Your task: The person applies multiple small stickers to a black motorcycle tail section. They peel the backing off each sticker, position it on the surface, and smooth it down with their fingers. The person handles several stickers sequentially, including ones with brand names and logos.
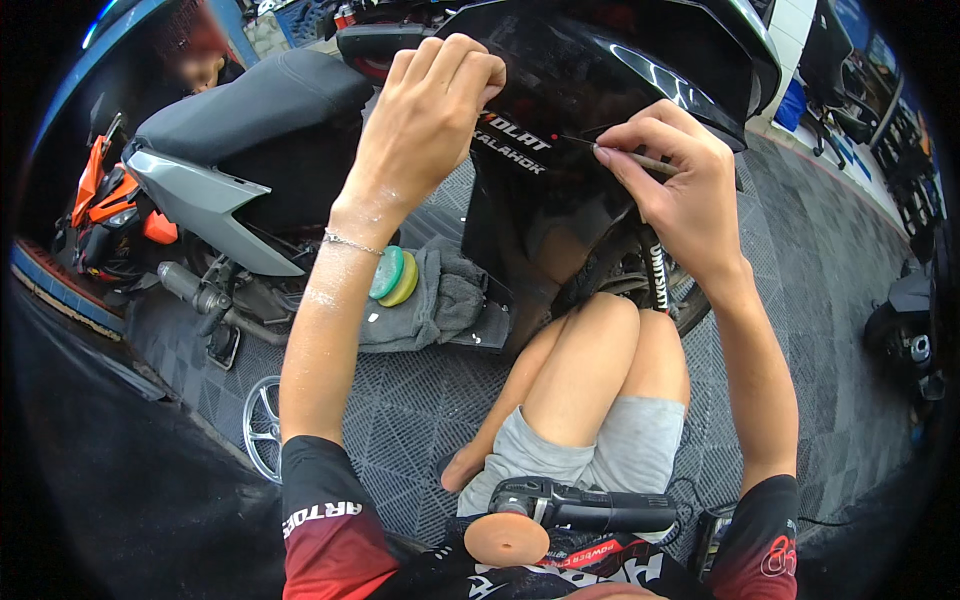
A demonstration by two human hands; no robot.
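My right hand pinches a slender tool with a very fine tip, possibly a small brush. Its tip points left at a small red dot beside a white lettering decal; whether it touches the panel is unclear. The decal sits on the glossy black body panel of a scooter. My left hand is at the decal's left end, fingers curled in and nothing visible in them. White residue speckles that forearm. A polisher with an orange pad lies across my lap.
Green and yellow polishing pads rest on a grey towel on the footboard. A wheel rim lies on the tiled floor. An orange motorcycle stands left; a blurred person is behind the seat.
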